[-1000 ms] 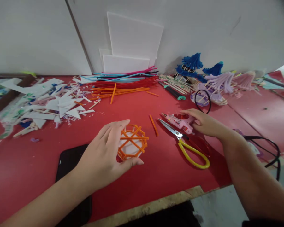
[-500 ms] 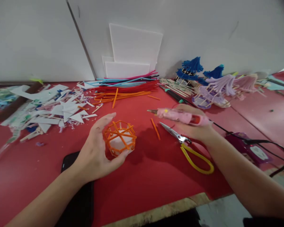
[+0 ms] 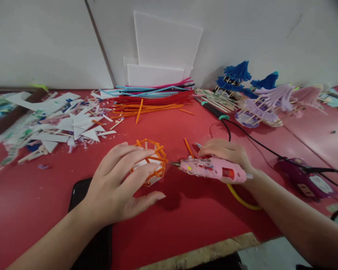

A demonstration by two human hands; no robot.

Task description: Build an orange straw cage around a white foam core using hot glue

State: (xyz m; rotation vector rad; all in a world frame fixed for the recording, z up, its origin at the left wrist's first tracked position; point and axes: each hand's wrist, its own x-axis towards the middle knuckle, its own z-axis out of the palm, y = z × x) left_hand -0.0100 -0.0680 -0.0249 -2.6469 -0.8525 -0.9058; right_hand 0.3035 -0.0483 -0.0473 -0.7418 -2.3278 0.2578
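Frame (image 3: 161, 159), made of orange sticks around a white base, sits on the tabletop (image 3: 157, 232) a little toward half past seven from the middle of the view. The left hand (image 3: 124, 180) reaches over it from eight o'clock, fingers loosely spread and thumb apart, covering much of the frame's near-left side; whether the fingertips touch it cannot be told. The right hand (image 3: 228, 152) is closed around the glue gun (image 3: 202, 168), whose body hides most of the grip. The nozzle (image 3: 175, 164) points at the frame from three o'clock, its tip so near that contact is hard to judge.

Scissors (image 3: 242, 200) lie mostly hidden under the gun and hand: only a blade tip at twelve o'clock and part of the yellow handle at four show. A loose stick (image 3: 188, 147) at two o'clock from the frame is partly covered too. Toward half past seven, the left forearm hides much of the phone (image 3: 79, 193). Both forearms are cut off by the picture's edges.
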